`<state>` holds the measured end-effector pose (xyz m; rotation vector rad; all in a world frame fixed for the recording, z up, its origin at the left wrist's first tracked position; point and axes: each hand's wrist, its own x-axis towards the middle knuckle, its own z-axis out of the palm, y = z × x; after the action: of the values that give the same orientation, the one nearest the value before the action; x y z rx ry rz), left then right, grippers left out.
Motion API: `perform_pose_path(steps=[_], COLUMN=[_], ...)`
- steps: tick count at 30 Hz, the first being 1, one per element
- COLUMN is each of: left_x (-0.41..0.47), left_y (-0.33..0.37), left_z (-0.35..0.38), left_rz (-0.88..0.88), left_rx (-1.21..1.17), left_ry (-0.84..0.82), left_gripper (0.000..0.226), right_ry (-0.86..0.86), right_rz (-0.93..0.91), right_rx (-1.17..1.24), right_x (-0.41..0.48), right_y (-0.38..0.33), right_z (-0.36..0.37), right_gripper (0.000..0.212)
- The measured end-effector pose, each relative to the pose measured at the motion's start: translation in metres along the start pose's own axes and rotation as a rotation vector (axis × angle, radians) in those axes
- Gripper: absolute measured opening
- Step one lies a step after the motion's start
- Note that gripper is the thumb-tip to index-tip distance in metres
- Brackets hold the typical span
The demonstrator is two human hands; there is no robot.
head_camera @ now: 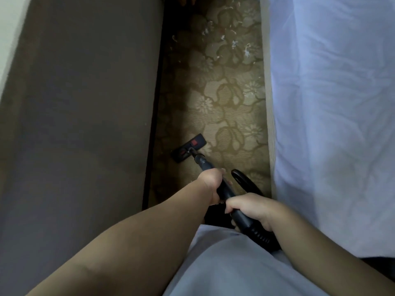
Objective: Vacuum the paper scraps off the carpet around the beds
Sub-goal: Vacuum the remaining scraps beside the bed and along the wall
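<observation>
1. The black plastic vacuum tube [204,164] is gripped by the left hand [210,184] and, just behind it, by the right hand [251,208].
2. Its flat black floor head [189,148] is rested on the olive floral carpet [235,116] just beyond the left hand.
3. White paper scraps [235,44] are seen well beyond both hands.

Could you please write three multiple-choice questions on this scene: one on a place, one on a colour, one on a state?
1. Where do most paper scraps lie relative to the floor head?
A. Under it
B. Far ahead of it
C. Right behind it

2. What colour is the patch on the floor head?
A. Red
B. Yellow
C. Green

3. How is the wand held?
A. Left hand only
B. Right hand only
C. Both hands

1 B: they dot the carpet well beyond it.
2 A: a red patch shows on top.
3 C: left hand and right hand both grip it.
</observation>
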<state>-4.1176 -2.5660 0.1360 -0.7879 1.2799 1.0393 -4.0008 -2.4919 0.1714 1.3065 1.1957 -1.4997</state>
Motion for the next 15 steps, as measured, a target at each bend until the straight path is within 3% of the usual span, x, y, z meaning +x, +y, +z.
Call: perform_pose_path(steps=[3, 7, 10, 15], left_x=[-0.007, -0.021, -0.033, -0.029], left_y=[-0.013, -0.031, -0.039, -0.029], left_z=[-0.032, -0.080, -0.094, -0.122], left_rz=[0.013, 0.162, 0.240, 0.275], left_rx=[0.032, 0.146, 0.235, 0.291], left_ry=[-0.008, 0.015, 0.023, 0.103], left_gripper=[0.023, 0.025, 0.032, 0.057], right_ry=[0.033, 0.085, 0.050, 0.016], right_rz=[-0.032, -0.153, -0.185, -0.192], right_rx=[0.047, 0.028, 0.098, 0.119], right_x=[-0.008, -0.021, -0.037, -0.034], right_y=[0.011, 0.026, 0.033, 0.022], right_z=[0.039, 0.095, 0.111, 0.141], right_gripper=[0.037, 0.043, 0.023, 0.021])
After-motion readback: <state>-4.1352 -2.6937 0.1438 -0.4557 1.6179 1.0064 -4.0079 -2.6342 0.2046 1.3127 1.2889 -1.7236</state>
